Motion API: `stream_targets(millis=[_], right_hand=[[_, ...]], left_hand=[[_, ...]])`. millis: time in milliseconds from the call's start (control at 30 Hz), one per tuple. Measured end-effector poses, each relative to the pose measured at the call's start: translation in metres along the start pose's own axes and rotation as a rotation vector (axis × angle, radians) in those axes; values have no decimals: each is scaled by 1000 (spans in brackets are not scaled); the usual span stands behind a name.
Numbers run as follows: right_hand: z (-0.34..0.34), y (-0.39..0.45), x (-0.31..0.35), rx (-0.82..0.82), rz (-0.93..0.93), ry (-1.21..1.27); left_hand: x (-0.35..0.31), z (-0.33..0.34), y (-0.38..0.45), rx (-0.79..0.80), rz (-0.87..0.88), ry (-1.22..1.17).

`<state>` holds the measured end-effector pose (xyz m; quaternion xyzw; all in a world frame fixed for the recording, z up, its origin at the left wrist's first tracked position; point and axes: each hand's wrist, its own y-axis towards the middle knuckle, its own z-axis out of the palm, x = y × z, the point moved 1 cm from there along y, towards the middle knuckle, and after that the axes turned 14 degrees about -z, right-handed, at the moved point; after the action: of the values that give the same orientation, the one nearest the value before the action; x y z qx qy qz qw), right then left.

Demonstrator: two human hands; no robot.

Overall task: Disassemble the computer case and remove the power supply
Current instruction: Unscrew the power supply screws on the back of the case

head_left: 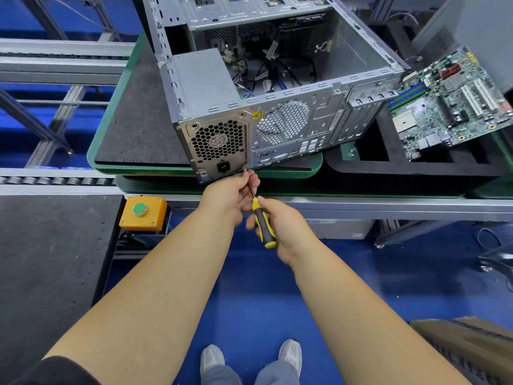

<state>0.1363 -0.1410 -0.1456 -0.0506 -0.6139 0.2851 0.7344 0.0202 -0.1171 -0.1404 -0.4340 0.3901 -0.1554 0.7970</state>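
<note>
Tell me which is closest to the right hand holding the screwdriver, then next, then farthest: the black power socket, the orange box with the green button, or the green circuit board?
1. Black power socket, just above the right hand.
2. Orange box with green button, off to the left.
3. Green circuit board, far up on the right.

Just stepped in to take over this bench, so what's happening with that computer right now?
A person is unscrewing the power supply from the back of an open computer case. The right hand grips a yellow and black screwdriver, its tip at the lower corner of the power supply plate. The left hand steadies the shaft near the tip. The power supply sits inside the case, cables attached. A circuit board lies beside the case on a black foam tray.
</note>
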Motion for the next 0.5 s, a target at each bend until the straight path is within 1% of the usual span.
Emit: stream_targets(millis=[67, 200, 300, 500], right_hand=[[-1, 0, -1, -1, -5, 45], [-2, -2, -2, -13, -109, -120], [-2, -4, -2, -50, -136, -246], [-2, -5, -1, -69, -184, -320]], left_hand=[[0, 0, -2, 14, -5, -38], [-1, 0, -5, 37, -18, -58], [-4, 1, -7, 13, -28, -66], [-7, 5, -10, -25, -53, -69]])
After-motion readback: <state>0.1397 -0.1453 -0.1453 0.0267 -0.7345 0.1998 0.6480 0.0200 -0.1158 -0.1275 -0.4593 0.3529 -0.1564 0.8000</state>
